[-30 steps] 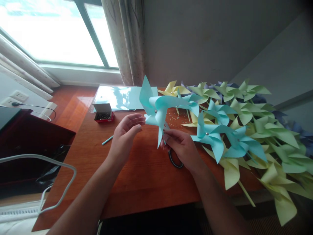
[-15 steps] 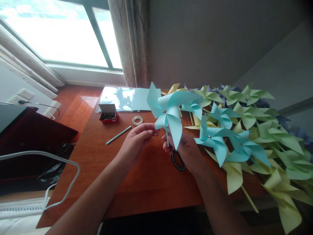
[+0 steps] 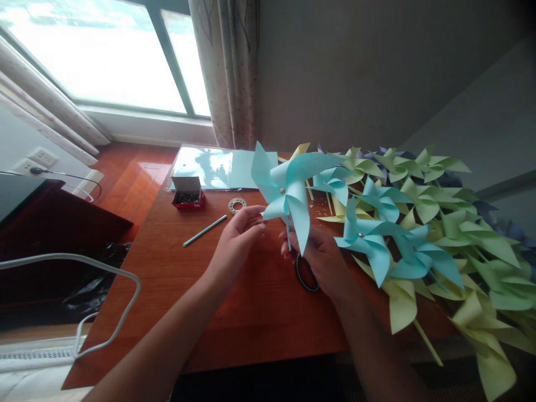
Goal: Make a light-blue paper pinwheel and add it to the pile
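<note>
A light blue paper pinwheel [image 3: 288,192] stands upright above the wooden table [image 3: 234,312]. My right hand [image 3: 320,259] is closed round its thin stick just below the blades. My left hand [image 3: 237,240] has its fingertips pinched on the lower left blade. A silver pin shows at the pinwheel's centre. Black-handled scissors [image 3: 305,273] lie on the table under my right hand, partly hidden by it.
A heap of finished blue, yellow-green and purple pinwheels [image 3: 419,234] fills the table's right side. A loose blue stick [image 3: 205,230], a tape roll [image 3: 237,205], a small red box of pins [image 3: 187,194] and sheets of blue paper [image 3: 218,167] lie at the back left. A white cable [image 3: 104,290] loops at the left.
The pinwheel's blades have turned between the frames. My left hand has gone from open beside the pinwheel to pinching a blade. The view has shifted slightly left.
</note>
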`<state>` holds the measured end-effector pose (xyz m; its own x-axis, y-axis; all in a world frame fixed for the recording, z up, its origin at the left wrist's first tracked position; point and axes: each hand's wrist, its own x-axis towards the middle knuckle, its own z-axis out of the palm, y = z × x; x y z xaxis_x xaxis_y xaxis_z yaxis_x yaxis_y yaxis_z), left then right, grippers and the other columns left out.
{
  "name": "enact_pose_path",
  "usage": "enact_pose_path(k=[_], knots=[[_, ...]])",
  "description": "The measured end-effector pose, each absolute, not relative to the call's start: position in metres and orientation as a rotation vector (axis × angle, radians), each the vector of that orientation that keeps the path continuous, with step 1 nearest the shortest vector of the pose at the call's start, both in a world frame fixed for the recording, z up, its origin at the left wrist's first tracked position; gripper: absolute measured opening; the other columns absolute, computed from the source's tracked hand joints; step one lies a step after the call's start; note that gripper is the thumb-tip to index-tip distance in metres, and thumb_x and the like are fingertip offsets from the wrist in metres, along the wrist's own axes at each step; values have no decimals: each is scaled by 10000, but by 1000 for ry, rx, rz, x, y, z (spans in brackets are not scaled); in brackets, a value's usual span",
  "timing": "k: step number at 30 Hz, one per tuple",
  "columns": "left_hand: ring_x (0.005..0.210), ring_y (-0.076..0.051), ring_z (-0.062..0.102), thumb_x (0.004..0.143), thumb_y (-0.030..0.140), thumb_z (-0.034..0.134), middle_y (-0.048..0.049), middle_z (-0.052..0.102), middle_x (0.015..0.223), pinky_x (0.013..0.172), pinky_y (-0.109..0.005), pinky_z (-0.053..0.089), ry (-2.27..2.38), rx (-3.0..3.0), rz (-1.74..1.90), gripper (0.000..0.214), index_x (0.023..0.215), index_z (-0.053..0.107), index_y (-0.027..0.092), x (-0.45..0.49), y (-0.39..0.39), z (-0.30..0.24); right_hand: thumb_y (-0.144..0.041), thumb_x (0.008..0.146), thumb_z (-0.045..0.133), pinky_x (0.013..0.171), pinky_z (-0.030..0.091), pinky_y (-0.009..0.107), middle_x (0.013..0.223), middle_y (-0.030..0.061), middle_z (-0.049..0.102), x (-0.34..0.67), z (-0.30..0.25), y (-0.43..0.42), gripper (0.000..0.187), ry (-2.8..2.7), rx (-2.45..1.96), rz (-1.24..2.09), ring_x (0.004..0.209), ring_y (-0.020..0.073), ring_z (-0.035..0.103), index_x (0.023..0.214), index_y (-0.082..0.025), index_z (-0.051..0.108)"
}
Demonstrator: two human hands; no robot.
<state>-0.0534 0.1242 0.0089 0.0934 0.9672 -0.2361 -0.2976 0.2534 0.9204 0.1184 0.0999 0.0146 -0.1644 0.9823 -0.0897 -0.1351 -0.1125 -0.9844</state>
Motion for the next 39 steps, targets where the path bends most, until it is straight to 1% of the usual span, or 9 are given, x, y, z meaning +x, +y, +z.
enact_pose_path(k=[4,8,12,15,22,28,31,36,39], knots=[[1198,-230,583,807,221,714,-63,690,1187,997,-314,425,1074,968,1122,284,1088,678,190,-53,124,10,-462,870,718,586,469,297,696,24,690,119,15,101,267,-1159,-1079,1470,646,162,606,864,-196,747],[1100,-233,626,790,262,745,-48,690,1049,872,-310,464,1104,883,1112,250,1003,636,192,-53,124,13,-459,881,707,578,471,297,705,27,697,119,15,101,269,-1162,-1092,1457,638,162,611,872,-192,739],[990,-218,682,764,265,778,-32,677,1030,768,-296,482,1094,793,1110,311,975,556,206,-52,124,12,-452,889,703,569,461,294,700,27,697,119,16,100,266,-1169,-1096,1424,622,158,608,877,-188,733],[949,-206,700,768,251,766,-30,661,1048,732,-282,484,1085,768,1116,341,1013,534,207,-52,125,11,-419,915,685,581,458,290,710,25,697,120,16,100,235,-1158,-1083,1401,625,151,606,897,-190,734],[1064,-239,679,759,254,768,-76,621,1239,733,-276,482,1129,741,1163,500,1203,543,217,-54,127,12,-410,906,705,564,426,273,697,16,689,119,11,100,215,-1093,-1023,1416,607,136,579,907,-197,735],[940,-177,668,751,195,744,-74,689,1123,711,-257,479,1072,595,1102,277,998,621,167,-56,129,11,-440,897,712,547,436,275,724,25,704,120,11,101,234,-1086,-1003,1435,634,152,601,917,-210,747],[893,-177,668,804,246,724,-78,715,1006,721,-268,489,967,574,996,158,912,667,146,-55,128,10,-451,876,732,551,464,276,738,22,719,120,13,101,236,-1103,-1021,1440,640,157,623,917,-220,753],[673,-128,603,881,317,705,-51,701,822,670,-276,492,749,715,974,231,1015,749,133,-47,120,13,-474,832,766,557,516,297,702,24,727,116,18,101,253,-1198,-1073,1435,677,204,679,839,-222,765],[626,-111,551,899,302,703,-38,680,760,615,-256,480,695,769,990,202,1005,753,138,-44,116,14,-470,830,767,556,530,307,729,29,742,115,19,100,245,-1256,-1088,1447,702,225,697,809,-226,772]])
